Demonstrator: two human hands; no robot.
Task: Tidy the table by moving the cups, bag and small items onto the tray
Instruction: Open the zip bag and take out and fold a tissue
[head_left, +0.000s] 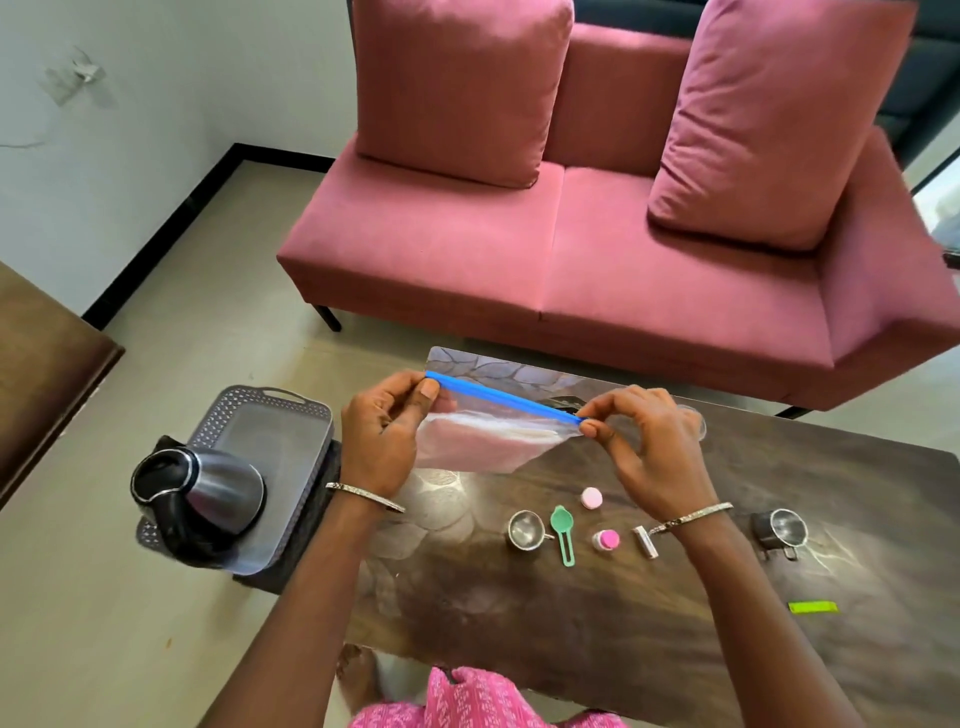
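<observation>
Both hands hold a clear zip bag (488, 441) with a blue seal strip above the dark table (649, 623). My left hand (384, 436) pinches the strip's left end; my right hand (649, 441) pinches its right end. On the table below lie a small steel cup (524, 530), a green scoop (563, 530), a pink cap (591, 498), a small pink-lidded bottle (605, 540), a short metal tube (644, 541) and a second steel cup (782, 529) at the right. The grey tray (306, 415) sits left of the table, holding a black kettle (202, 493).
A green strip (813, 607) lies near the table's right front. A pink sofa (571, 249) with two cushions stands behind the table. A brown piece of furniture (41, 374) is at the far left. Tiled floor surrounds the tray's stand.
</observation>
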